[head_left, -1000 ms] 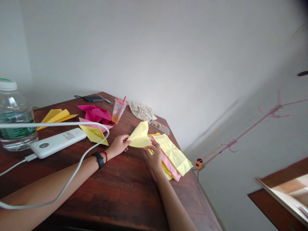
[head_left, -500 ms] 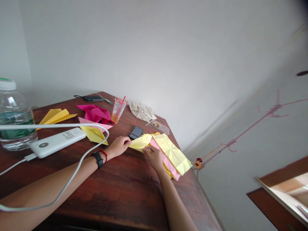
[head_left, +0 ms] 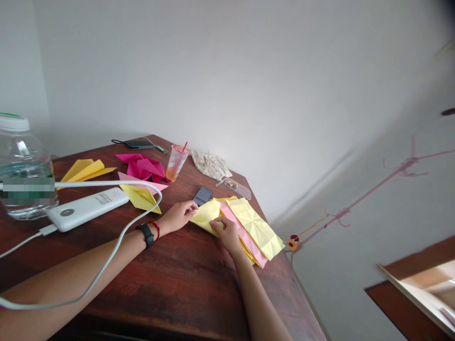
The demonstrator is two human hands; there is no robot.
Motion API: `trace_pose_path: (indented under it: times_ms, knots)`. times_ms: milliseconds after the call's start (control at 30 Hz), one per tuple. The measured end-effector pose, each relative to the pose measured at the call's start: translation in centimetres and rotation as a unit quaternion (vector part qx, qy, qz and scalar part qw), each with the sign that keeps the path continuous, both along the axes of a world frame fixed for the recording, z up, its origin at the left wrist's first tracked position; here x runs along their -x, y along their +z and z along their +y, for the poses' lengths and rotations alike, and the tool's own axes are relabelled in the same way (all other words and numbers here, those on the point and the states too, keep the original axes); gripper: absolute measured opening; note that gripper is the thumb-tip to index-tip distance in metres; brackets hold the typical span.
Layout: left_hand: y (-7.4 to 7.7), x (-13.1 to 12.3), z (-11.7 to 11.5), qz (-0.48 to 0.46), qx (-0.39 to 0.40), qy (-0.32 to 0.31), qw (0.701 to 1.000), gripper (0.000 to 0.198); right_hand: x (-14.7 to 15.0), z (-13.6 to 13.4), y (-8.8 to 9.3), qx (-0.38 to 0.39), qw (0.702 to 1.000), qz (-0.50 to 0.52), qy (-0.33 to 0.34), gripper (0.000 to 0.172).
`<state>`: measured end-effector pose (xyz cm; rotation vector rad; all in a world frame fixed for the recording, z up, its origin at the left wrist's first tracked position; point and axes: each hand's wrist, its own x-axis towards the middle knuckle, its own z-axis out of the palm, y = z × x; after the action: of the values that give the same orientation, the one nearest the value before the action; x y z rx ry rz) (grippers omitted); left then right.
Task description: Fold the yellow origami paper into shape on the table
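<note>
Between my hands is a sheet of pale yellow paper (head_left: 206, 214), bent into a curve. My left hand (head_left: 177, 215), with a black wristband and a red bracelet on its wrist, pinches the sheet's left corner. The thumb and fingers of my right hand (head_left: 226, 233) close on its lower right edge. Under and beside the right hand lies a stack of pink and yellow paper (head_left: 245, 237), with a creased pale yellow sheet (head_left: 254, 225) on top. A dark phone (head_left: 202, 195) rests just behind the sheet I hold.
At left are a water bottle (head_left: 26, 166), a white power bank (head_left: 88, 208) and its looping cable (head_left: 122, 232). Folded papers, yellow (head_left: 85, 170) and magenta (head_left: 144, 166), lie near a drink cup (head_left: 177, 163). A coat rack (head_left: 341, 213) stands past the table's right edge.
The pale yellow sheet has opened out, its raised flap now a rounded curve. Both hands keep their grip with only slight movement, and the view has shifted a little.
</note>
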<state>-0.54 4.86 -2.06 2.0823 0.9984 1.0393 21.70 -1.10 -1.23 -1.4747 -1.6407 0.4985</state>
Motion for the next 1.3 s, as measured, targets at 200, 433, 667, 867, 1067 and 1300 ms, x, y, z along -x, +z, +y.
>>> trace_pose_path:
  times_ms: [200,433,667,867,1067,1300]
  knots:
    - [0.7,-0.4,-0.8,-0.027,-0.001,-0.057,0.998,0.03,0.4,-0.2,0.7,-0.033,0.999,0.023,-0.011,0.031]
    - [0.6,-0.4,-0.8,-0.009,-0.003,-0.038,0.999,0.025,0.4,-0.2,0.5,0.003,1.0,-0.001,0.014,0.033]
    - [0.4,-0.4,-0.7,0.003,0.001,-0.047,0.999,0.028,0.6,-0.6,0.7,0.078,0.993,-0.038,0.075,0.033]
    - [0.0,-0.3,-0.3,0.023,-0.006,-0.035,0.999,0.025,-0.2,-0.5,0.5,0.11,0.988,-0.071,0.086,0.029]
    - [-0.4,0.2,0.4,0.095,0.002,0.011,0.995,0.026,-0.2,-0.8,0.9,0.101,0.981,-0.078,0.143,0.022]
    - [-0.5,0.3,0.3,0.144,-0.064,0.029,0.987,0.028,-0.2,-1.0,1.0,0.091,0.978,-0.062,0.175,0.022]
